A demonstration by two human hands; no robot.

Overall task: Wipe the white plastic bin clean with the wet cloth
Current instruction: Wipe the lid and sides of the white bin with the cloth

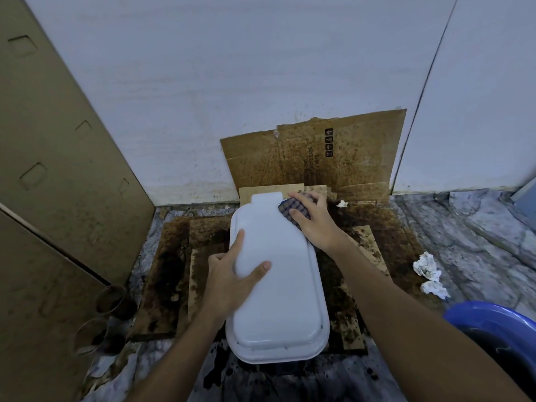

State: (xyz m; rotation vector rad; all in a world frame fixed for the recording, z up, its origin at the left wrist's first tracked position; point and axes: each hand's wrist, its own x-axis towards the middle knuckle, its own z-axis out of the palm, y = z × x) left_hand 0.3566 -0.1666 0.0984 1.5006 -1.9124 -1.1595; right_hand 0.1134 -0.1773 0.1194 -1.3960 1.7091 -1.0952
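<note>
The long white plastic bin [278,285] lies upside down on the floor, its flat underside facing up. Its long axis runs from just in front of the person straight away toward the wall. The dark checked wet cloth [290,206] sits on the bin's far right corner, at the end furthest from the person. The right hand [316,224] presses it down with fingers spread and fairly straight across the fabric, not bunched round it. Nearly the whole length of the underside lies nearer the person than the cloth does, so the stroke this calls for looks like a pull back along the long axis.

The left hand [229,280] steadies the bin at mid-length on its left side. Thumb and forefinger lie on the top surface and the other fingers bend over the left edge.

Under the bin is a brown, dark-stained sheet of cardboard [362,216]. Crumpled white paper tissues [426,266] lie well apart to the right, near a blue plastic basin [493,317].
</note>
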